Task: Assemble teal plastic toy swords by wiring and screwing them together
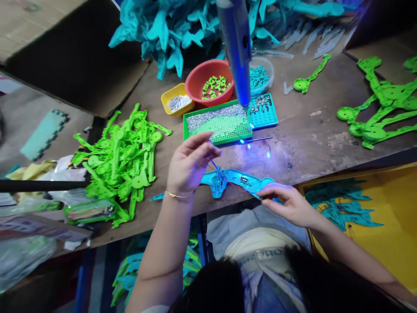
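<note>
A blue plastic shell [243,179] lies hollow side up at the table's near edge, with a small metal part and thin reddish wires inside. My left hand [194,160] is raised over its left half, fingers pinched on a thin wire [214,166] that runs down into the shell. The wire's exact end is hidden by the fingertips. My right hand [286,203] closes thumb and fingers at the shell's right end; anything else between those fingertips is too small to tell. Beyond the shell, a thin dark rod-like tool [259,139] rests on the table.
A powered screwdriver [237,52] hangs above a green tray [215,140] of small metal screws. Around it stand a blue tray [265,119], red bowl [208,102], yellow dish [177,112] and clear tub [270,69]. Green plastic parts [122,156] pile up left; a yellow bin [391,204] is right.
</note>
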### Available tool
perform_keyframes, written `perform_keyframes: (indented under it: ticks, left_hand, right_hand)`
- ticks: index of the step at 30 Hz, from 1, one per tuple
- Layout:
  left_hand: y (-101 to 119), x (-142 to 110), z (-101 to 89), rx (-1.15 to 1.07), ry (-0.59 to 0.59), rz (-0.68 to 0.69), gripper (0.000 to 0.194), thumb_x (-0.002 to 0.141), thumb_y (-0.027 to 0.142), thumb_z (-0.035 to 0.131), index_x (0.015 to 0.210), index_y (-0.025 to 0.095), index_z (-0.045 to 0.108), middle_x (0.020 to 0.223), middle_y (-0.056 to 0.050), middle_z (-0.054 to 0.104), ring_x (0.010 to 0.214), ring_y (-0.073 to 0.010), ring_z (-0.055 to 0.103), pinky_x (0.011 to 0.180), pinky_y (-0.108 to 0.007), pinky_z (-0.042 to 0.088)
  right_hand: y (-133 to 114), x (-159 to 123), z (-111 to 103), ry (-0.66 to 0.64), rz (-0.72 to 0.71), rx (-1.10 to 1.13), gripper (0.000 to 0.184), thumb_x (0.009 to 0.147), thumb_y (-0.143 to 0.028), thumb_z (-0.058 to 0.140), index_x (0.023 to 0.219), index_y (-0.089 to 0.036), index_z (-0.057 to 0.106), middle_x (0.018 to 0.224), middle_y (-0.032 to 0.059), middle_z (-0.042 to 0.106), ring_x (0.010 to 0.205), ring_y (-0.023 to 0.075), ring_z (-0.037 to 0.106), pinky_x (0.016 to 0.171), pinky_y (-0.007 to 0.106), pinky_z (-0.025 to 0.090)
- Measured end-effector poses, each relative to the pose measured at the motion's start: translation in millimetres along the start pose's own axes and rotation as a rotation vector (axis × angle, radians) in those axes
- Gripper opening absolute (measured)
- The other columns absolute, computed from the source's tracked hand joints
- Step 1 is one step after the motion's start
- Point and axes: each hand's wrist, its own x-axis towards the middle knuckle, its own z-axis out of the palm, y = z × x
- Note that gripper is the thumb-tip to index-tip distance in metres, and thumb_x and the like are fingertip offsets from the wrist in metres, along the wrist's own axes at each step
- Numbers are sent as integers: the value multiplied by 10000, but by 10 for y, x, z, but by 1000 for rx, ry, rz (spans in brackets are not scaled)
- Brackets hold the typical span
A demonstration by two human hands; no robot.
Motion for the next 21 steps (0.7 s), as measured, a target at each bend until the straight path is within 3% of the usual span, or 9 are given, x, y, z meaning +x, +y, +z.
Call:
perform_keyframes:
  ticks: [3, 6, 10, 13, 16, 18, 21]
  left_hand:
    - [43, 13, -351, -304, 227, -14, 129, 895, 197, 582, 973, 151, 675, 721, 11, 643, 674, -68, 635, 737, -213, 545]
    - [47, 65, -714, -540, 385, -29, 347, 987, 345, 425, 899, 93, 648, 594, 29, 568, 520, -21, 539, 611, -152, 486]
    - [-7, 15, -1006, -559, 532, -16, 347, 994, 313, 410, 809, 116, 629, 529, 50, 529, 476, -24, 510, 577, -157, 461]
    - [-91, -155, -909, -368, 373, -26, 211, 936, 275, 524, 880, 136, 674, 659, 4, 635, 636, -84, 627, 699, -236, 532]
    - [-180, -360, -640, -178, 95, -28, 221, 854, 291, 640, 1008, 144, 699, 817, -39, 693, 766, -138, 673, 781, -288, 553]
    - [-226, -463, -475, -65, -20, -44, 281, 842, 319, 655, 1073, 165, 699, 900, -60, 713, 832, -162, 682, 815, -300, 551]
    - [-278, -530, -323, 61, -70, -36, 289, 808, 316, 682, 1068, 192, 712, 1007, -67, 724, 964, -198, 667, 906, -326, 530]
  right_hand:
    - [-61, 32, -45, -10, -37, -85, 155, 901, -255, 560, 998, -211, 673, 971, 32, 673, 933, 133, 628, 835, 254, 484]
    - [-39, 43, -119, 25, -13, -146, 168, 921, -264, 525, 1001, -225, 668, 986, 34, 666, 914, 136, 632, 791, 247, 496]
    - [138, 157, -356, 205, -33, -352, 174, 902, -296, 540, 986, -230, 677, 971, 43, 664, 907, 167, 633, 812, 299, 514]
    - [132, 402, -469, 404, -69, -609, 230, 875, -331, 551, 1016, -209, 686, 1074, 95, 642, 1019, 241, 617, 915, 423, 496]
    - [-158, 703, -307, 483, -198, -750, 321, 869, -359, 571, 1132, -194, 652, 1237, 137, 584, 1193, 288, 540, 1021, 496, 431]
    - [-418, 898, -61, 367, -331, -689, 333, 891, -363, 565, 1170, -193, 625, 1237, 122, 605, 1196, 253, 546, 1029, 461, 439]
    - [-674, 1136, 346, 63, -441, -584, 325, 893, -368, 586, 1174, -208, 622, 1182, 76, 661, 1109, 210, 605, 955, 395, 496]
